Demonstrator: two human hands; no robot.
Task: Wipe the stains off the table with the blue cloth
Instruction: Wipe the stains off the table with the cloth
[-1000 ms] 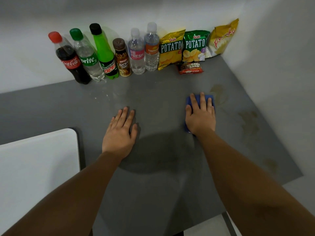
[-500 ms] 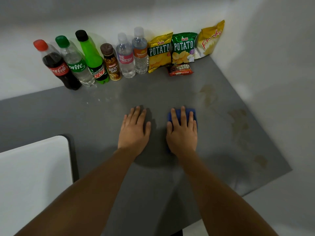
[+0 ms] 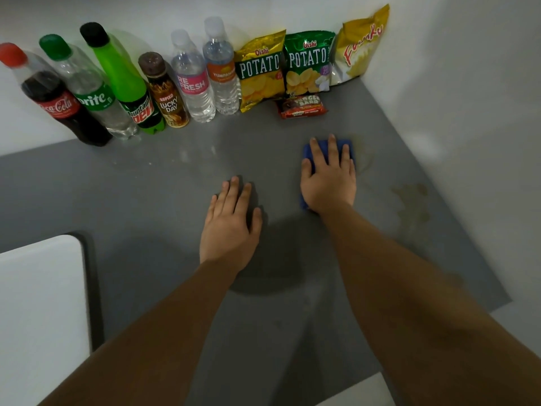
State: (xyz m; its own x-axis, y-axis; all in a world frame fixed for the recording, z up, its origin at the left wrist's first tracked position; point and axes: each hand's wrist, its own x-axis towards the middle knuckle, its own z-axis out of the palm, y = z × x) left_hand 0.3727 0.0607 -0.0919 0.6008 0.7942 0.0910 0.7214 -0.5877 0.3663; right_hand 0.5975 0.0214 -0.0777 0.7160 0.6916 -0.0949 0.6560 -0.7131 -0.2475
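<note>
My right hand (image 3: pixel 329 177) lies flat on the blue cloth (image 3: pixel 322 148), pressing it onto the grey table (image 3: pixel 146 186). Only the cloth's far edge and a bit by my wrist show. A faint brownish stain (image 3: pixel 364 155) sits just right of the cloth. A larger brown stain (image 3: pixel 412 206) lies further right, near the wall, and a faint one (image 3: pixel 455 278) lies by the table's right edge. My left hand (image 3: pixel 231 224) rests palm down on the table, fingers apart, holding nothing.
Several drink bottles (image 3: pixel 123 83) stand in a row along the back wall. Three chip bags (image 3: pixel 307 63) lean in the back corner with a small red snack bar (image 3: pixel 303 106) before them. A white wall (image 3: pixel 468 112) bounds the right side. A white surface (image 3: pixel 41 312) sits front left.
My right hand slid the cloth left and nearer, then back out to the right beside the faint stain. My left hand moved slightly and stays flat on the table.
</note>
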